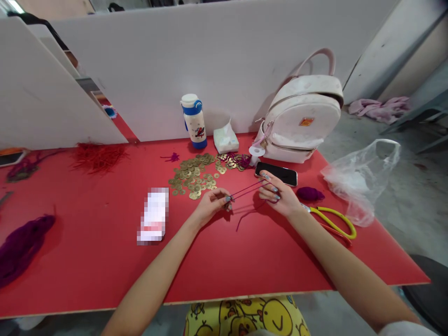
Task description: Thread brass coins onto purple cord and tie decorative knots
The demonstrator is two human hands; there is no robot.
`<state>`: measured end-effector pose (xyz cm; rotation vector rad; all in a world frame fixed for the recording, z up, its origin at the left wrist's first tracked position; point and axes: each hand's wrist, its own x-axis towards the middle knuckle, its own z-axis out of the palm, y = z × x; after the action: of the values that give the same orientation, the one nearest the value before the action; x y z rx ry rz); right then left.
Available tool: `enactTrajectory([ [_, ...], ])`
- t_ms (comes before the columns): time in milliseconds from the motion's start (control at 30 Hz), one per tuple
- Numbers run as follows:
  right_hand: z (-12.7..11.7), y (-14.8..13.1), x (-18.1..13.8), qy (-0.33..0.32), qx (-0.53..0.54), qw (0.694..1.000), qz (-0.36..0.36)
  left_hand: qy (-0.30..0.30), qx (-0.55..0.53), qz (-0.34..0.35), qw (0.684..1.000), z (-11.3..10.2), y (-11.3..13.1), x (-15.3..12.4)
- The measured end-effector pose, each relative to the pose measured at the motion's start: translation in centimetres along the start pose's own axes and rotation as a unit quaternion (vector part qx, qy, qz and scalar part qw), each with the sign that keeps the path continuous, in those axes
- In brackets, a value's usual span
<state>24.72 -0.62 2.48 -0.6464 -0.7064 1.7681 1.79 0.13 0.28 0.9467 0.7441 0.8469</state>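
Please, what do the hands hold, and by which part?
The left hand pinches one end of a taut span of purple cord; the right hand holds the span's other end. Whether the left also pinches something small cannot be told.

- No text, brand or number can be read.
- White backpack [297, 121] with a pink handle, at the red table's [105, 261] far right corner: its small orange label [306, 122] is illegible.
- Pale rectangular object [154, 214], away from the edges: pixelated, unreadable.
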Motion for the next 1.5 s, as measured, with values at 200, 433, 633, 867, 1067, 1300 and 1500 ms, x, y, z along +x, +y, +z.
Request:
enactTrajectory([
  [200,0.0,-1.1,0.0,0.057,-0.105,0.991,-0.055,-0.027,0.024,-0.035,0.999,-0.2,-0.1,-0.2],
  [433,-0.3,-1.7,0.2,0.086,-0.043,0.989,-0.114,-0.049,0.046,-0.023,0.997,0.5,-0.2,-0.4],
  [633,-0.7,-1.6,0.6,0.102,-0.05,0.983,-0.145,-0.079,0.062,-0.056,0.993,0.3,-0.3,-0.4],
  [867,-1.1,-1.4,1.0,0.108,-0.052,0.979,-0.165,-0.102,0.076,-0.066,0.99,0.5,-0.2,-0.8],
  [1067,-1.0,-1.0,0.9,0.106,-0.088,0.978,-0.158,-0.073,0.093,-0.034,0.992,0.9,-0.1,-0.8],
  [1300,-0.4,-0.9,0.8,0.085,-0.055,0.986,-0.131,-0.043,0.185,-0.011,0.982,1.2,-0.5,-0.9],
  [1500,-0.8,-1.1,0.7,0.083,-0.082,0.983,-0.142,-0.064,0.177,-0.025,0.982,1.0,-0.5,-0.8],
])
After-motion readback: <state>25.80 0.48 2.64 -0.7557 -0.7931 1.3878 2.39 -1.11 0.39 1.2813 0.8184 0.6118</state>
